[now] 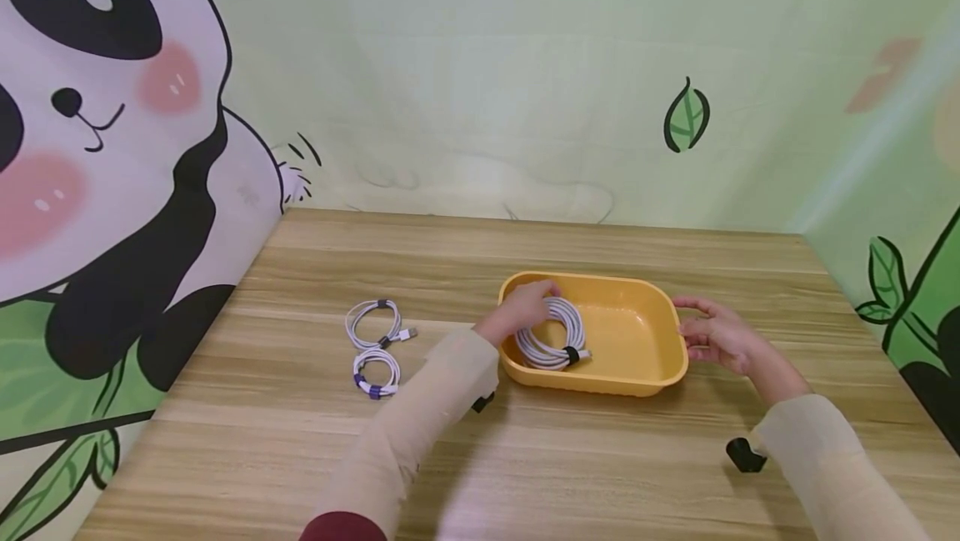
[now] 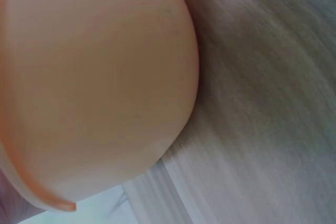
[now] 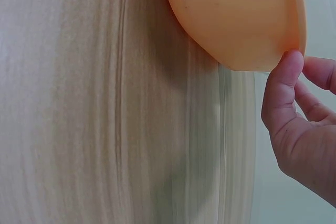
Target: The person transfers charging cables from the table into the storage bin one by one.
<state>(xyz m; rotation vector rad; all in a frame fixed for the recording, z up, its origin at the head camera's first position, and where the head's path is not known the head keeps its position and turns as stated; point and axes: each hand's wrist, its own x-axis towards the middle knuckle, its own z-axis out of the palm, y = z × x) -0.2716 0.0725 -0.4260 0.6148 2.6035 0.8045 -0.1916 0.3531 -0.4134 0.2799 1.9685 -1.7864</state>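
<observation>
1. Lying inside the yellow tray [image 1: 630,333], the coiled cable [image 1: 546,357] is just beside the left hand's [image 1: 527,306] fingers; whether they grip it cannot be told.
2. Right hand [image 1: 720,337]: loosely spread fingers, touching the tray's right end.

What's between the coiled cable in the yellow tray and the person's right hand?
In the head view, the yellow tray: a bare stretch of its floor, then the end wall that the right hand touches.

Left arm [image 1: 420,420] reaches forward, slanting right; left hand [image 1: 523,306] back-up, finger grip unclear. Right arm [image 1: 813,441] reaches forward, angled inward; right hand [image 1: 722,338] relaxed, fingers [image 3: 319,72] apart, slightly bent, thumb [image 3: 283,77] separate.
</observation>
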